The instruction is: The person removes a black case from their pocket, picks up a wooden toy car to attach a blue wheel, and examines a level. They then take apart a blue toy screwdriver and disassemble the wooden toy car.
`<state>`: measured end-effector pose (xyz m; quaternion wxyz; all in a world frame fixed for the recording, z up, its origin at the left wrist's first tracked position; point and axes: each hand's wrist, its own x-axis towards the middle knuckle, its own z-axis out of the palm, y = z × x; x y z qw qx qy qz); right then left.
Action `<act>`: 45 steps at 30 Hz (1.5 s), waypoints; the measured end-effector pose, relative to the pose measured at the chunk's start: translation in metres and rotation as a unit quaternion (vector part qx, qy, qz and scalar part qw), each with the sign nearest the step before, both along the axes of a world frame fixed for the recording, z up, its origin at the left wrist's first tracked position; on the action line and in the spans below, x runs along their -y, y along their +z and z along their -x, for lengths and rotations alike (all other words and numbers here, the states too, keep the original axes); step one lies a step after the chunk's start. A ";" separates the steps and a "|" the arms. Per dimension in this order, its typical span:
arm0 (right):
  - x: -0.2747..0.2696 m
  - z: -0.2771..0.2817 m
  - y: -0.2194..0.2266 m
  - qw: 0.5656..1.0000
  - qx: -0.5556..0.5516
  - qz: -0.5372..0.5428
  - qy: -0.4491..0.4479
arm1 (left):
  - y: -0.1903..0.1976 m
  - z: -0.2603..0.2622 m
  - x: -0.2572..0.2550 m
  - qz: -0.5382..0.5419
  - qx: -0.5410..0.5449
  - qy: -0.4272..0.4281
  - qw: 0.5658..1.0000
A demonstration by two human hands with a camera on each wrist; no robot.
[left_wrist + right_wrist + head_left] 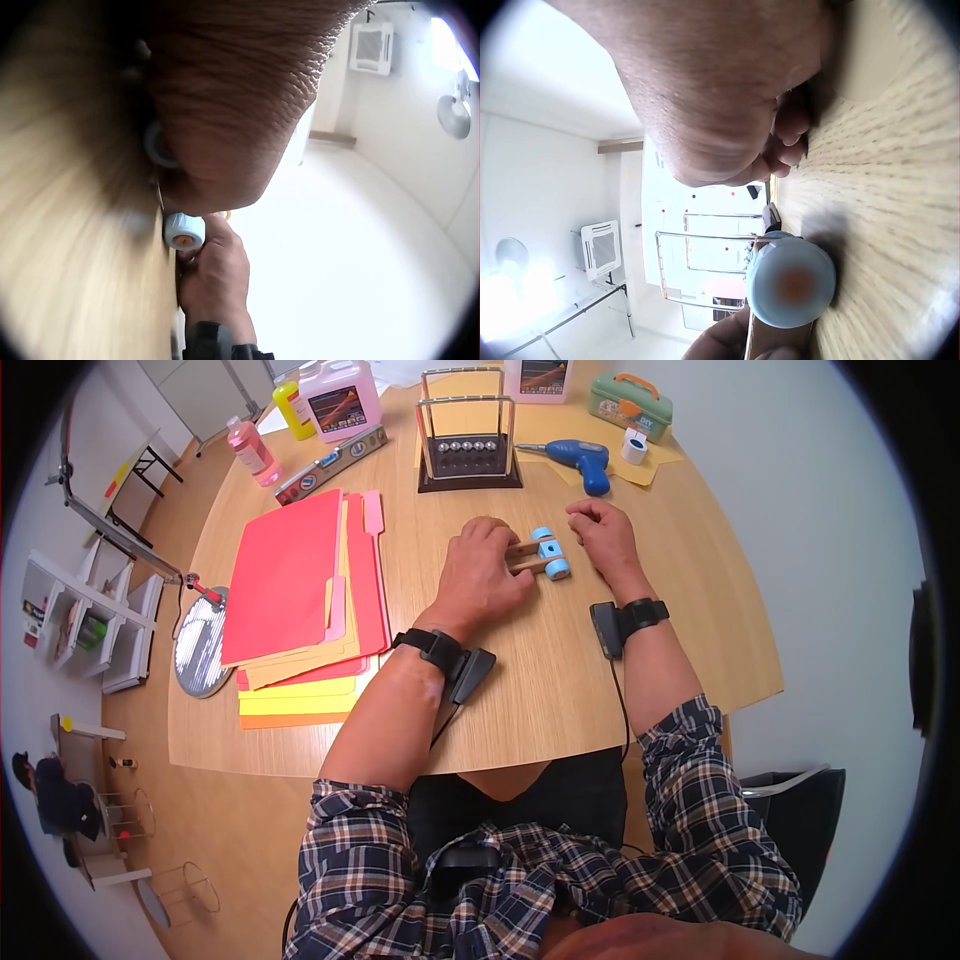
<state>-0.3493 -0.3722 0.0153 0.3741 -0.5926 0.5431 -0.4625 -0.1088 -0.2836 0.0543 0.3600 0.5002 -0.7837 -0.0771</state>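
Observation:
My left hand (478,572) grips a small wooden toy car (524,548) on the table, its palm covering the rear part. The other end shows, with light blue wheels (557,569) and a blue block between them. In the left wrist view, one blue wheel (184,232) with an orange-brown hub sticks out past the hand. My right hand (606,542) rests on the table just right of the car, fingers loosely curled, nothing visible in them. The right wrist view shows those curled fingers (787,135) apart from the nearest blue wheel (791,281).
Red and yellow folders (285,575) lie stacked on the left. Behind the hands stand a Newton's cradle (470,478), a blue power screwdriver (585,458), a tape roll (633,448) and a green toolbox (630,408). A spirit level (330,465) and bottles (252,450) are at back left.

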 end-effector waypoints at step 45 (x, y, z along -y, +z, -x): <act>0.002 -0.002 -0.001 0.999 -0.040 0.026 -0.004 | 0.010 -0.016 0.005 -0.057 -0.043 0.008 0.997</act>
